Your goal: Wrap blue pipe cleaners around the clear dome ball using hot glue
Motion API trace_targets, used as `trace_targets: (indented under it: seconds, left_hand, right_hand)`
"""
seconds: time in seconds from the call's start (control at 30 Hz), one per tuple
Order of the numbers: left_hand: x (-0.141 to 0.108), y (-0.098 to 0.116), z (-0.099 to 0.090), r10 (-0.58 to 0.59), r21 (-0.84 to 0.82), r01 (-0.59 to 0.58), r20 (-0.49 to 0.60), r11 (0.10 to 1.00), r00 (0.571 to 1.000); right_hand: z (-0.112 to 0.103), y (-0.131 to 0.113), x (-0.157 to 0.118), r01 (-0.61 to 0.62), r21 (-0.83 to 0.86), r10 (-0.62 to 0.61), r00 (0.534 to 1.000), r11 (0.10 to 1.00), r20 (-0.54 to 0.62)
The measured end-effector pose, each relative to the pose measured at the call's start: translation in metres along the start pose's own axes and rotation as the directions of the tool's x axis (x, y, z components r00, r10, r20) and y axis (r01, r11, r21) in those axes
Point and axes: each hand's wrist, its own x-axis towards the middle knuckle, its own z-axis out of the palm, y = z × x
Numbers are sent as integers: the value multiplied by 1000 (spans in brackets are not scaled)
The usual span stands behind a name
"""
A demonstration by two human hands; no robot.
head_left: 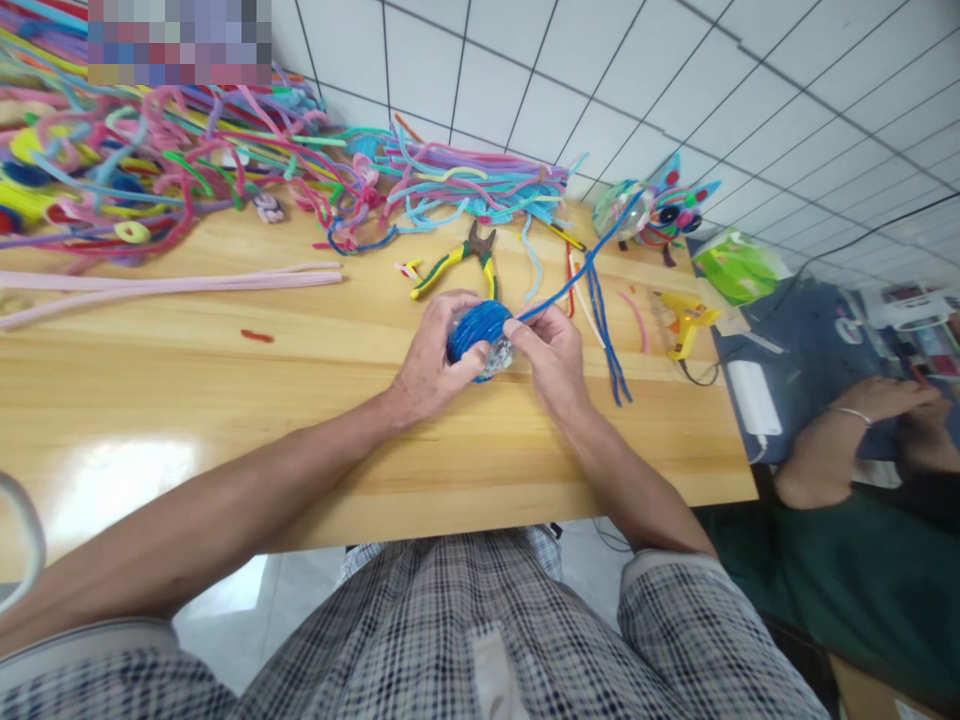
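A round ball wrapped in blue pipe cleaner (478,332) is held over the table's middle; its right side shows a clear, shiny surface. My left hand (439,360) curls round the ball from the left, thumb on its front. Thumb and fingers of my right hand (551,352) pinch a blue pipe cleaner (581,268) at the ball's right side, and its free end rises up to the right. Pliers with yellow and green handles (480,240) lie just behind the ball. Several loose blue pipe cleaners (606,345) rest right of my right hand.
Piles of coloured pipe cleaners (480,175) line the back and left of the wooden table (187,400). A decorated figure (671,212), a yellow glue gun (686,322) and a white power strip (754,397) are at the right. Another person's hands (885,400) are further right.
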Motion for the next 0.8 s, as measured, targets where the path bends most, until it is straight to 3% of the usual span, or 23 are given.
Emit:
trace_targets:
  seconds: [0.2, 0.33, 0.4, 0.47, 0.57, 0.63, 0.8]
  left_hand:
    - [0, -1, 0, 8, 3, -8, -8, 1000, 1000]
    - [-1, -3, 1, 4, 2, -4, -14, 1000, 1000]
    - [-1, -4, 1, -5, 3, 5, -16, 1000, 1000]
    - [-1, -4, 2, -9, 2, 9, -23, 1000, 1000]
    - [-1, -4, 3, -10, -1, 10, -37, 1000, 999]
    - [-1, -4, 3, -11, -11, 11, -40, 1000, 999]
    - [-1, -4, 1, 3, -42, -5, -38, 999, 999]
  right_hand:
    - [-3, -2, -1, 10, -28, -10, 1000, 1000, 0]
    - [-7, -3, -8, 173, -204, -186, 981, 964, -49]
    - [-10, -2, -13, 341, -353, -378, 925, 871, -40]
    - [-12, 0, -16, 504, -479, -551, 833, 719, 51]
    - [-14, 7, -18, 634, -576, -653, 726, 515, 215]
    - [-15, 10, -17, 665, -595, -660, 698, 452, 278]
    - [-19, 15, -15, 698, -592, -684, 659, 402, 313]
